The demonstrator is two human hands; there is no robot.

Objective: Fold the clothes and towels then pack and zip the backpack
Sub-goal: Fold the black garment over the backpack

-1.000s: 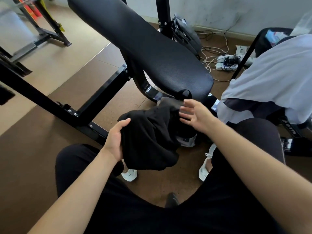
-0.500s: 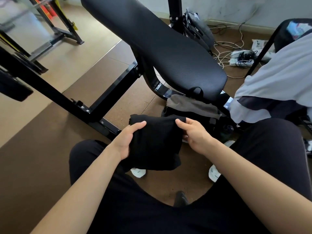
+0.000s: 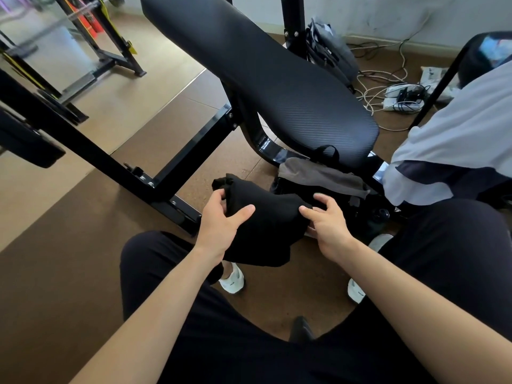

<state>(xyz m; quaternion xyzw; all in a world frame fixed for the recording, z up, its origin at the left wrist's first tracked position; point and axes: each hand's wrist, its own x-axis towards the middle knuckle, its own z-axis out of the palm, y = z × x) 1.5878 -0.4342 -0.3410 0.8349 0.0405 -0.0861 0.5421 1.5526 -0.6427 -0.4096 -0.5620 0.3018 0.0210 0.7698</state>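
A folded black garment (image 3: 266,220) hangs between my knees above the floor. My left hand (image 3: 224,217) grips its left edge, thumb on top and fingers curled round the fold. My right hand (image 3: 324,217) pinches its right corner. Just beyond the garment, the black backpack (image 3: 332,192) sits on the floor under the bench end, with a grey cloth (image 3: 318,174) lying across its open top. The pack's zipper is hidden. A pale lavender and navy garment (image 3: 454,139) is draped over a frame at the right.
A black padded gym bench (image 3: 271,79) slants overhead, its steel frame (image 3: 116,159) crossing the brown floor at left. Cables and a power strip (image 3: 399,98) lie by the wall beside a grey bag (image 3: 329,51). My white shoes (image 3: 232,281) flank the floor below.
The garment went from a loose bunch to a flat fold. My right hand came off the backpack onto the garment's right corner, and the bundle has shifted a little toward the backpack.
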